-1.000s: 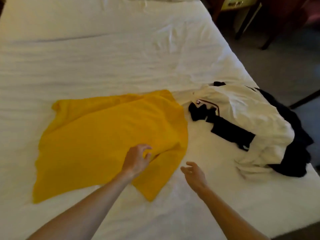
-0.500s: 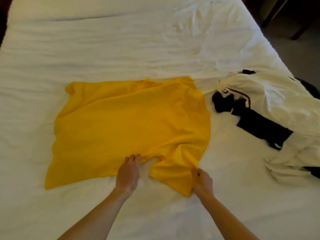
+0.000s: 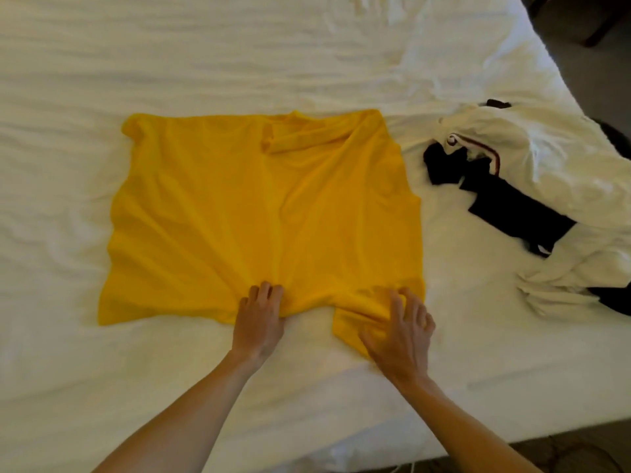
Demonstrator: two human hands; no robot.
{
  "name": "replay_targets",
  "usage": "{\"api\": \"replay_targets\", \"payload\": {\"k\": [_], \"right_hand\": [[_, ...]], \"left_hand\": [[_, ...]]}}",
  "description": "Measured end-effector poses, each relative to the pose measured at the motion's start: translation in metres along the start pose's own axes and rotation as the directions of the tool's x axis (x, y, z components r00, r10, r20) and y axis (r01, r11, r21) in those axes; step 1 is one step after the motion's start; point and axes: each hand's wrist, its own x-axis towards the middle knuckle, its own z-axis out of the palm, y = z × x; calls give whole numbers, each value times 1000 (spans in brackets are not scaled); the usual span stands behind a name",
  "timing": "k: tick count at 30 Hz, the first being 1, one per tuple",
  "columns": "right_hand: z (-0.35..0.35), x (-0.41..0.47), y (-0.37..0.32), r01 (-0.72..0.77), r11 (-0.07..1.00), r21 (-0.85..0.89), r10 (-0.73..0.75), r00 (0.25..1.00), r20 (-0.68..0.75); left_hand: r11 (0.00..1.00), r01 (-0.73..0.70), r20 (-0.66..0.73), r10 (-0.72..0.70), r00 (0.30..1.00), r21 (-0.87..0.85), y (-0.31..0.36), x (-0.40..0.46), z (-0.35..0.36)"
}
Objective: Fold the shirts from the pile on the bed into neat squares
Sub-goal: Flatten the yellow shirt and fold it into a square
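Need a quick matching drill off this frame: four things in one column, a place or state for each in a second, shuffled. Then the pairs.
Column 1
1. yellow shirt
2. left hand
3. right hand
4. pile of white and black clothes

Column 2
A. heaped, unfolded, at the right side of the bed
B. spread out in the middle of the bed, near hem bunched
C. fingers spread on the shirt's near right corner
D. on the near hem at about its middle, fingers on the cloth

Pairs: 1-B, 2-D, 3-C, 4-A
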Motion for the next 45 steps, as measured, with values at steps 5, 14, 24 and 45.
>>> {"api": "replay_targets", "payload": {"k": [5, 14, 24, 45], "right_hand": [[40, 11, -89, 451, 893, -5, -449, 890, 78], [88, 27, -152, 568, 813, -129, -550, 822, 151], [88, -4, -148, 660, 747, -76, -650, 749, 128], [15, -10, -20, -768, 552, 325, 769, 619, 159]], "left_hand": [[997, 60, -93, -56, 994, 44, -43, -10, -9], [954, 276, -146, -259, 955, 113, -182, -33, -23], [987, 145, -137, -134, 981, 68, -207, -126, 2], [971, -224, 84, 231, 969, -88, 26, -29, -5]]}}
